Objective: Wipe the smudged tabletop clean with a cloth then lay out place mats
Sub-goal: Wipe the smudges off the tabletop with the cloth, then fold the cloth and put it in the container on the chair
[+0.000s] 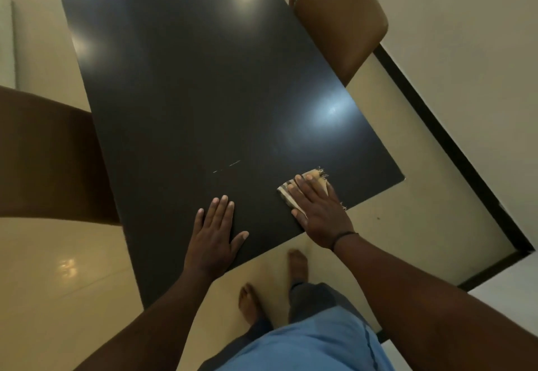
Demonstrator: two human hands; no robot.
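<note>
A: We log the dark tabletop [203, 85] from the head view. The right hand [317, 210] lies flat, palm down, on a striped beige cloth [316, 177] with frayed edges, pressing it to the surface near the table's right corner, close to the near edge.

B: Is the hand closed on it?

A: No. We see the fingers spread over the cloth, not curled around it. The left hand [215, 233] also lies flat with fingers apart, palm on the bare tabletop near the same edge. It holds nothing, and the two hands are well apart.

B: Surface marks?

A: We note thin pale streaks [230, 166] just beyond the left hand, and soft light reflections farther along.

B: Surroundings?

A: One brown chair [340, 21] at the right side, another [46, 161] at the left, on a pale floor [58, 268].
</note>
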